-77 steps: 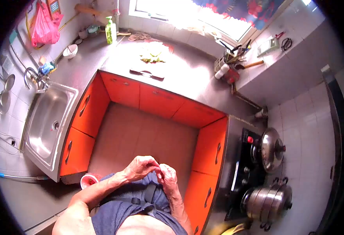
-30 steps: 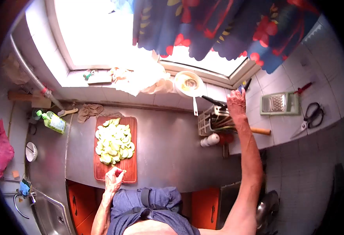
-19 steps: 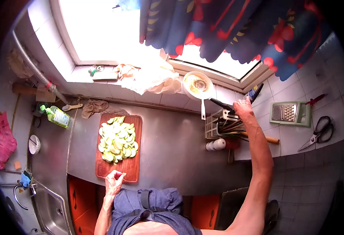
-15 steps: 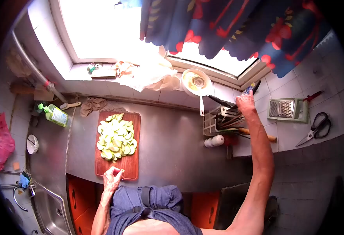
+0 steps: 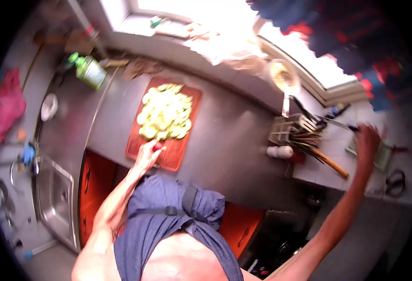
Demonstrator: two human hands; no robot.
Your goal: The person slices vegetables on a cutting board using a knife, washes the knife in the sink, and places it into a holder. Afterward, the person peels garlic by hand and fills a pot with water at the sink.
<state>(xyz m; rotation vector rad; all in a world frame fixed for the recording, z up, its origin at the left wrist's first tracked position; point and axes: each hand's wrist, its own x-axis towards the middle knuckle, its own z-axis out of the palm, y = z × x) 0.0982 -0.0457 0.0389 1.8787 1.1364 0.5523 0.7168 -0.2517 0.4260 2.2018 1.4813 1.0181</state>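
My left hand is over the near end of the reddish wooden cutting board, close to the pile of pale green sliced vegetable. Its fingers are curled together, and motion blur hides what they may hold. Out to the right, my right hand is closed on the dark handle of a knife. The blade points left toward the utensil rack, which holds chopsticks and other long-handled tools. Beneath that hand lies a green-framed grater, partly covered.
Scissors lie on the tiled ledge by the grater. A white shaker stands before the rack, and a pan sits on the windowsill. Farther left are a green soap bottle, a white bowl and the sink.
My right hand has drawn back rightward from the rack, now with a knife out in its grip. My left hand has moved up the board to the slices. The camera view has turned.
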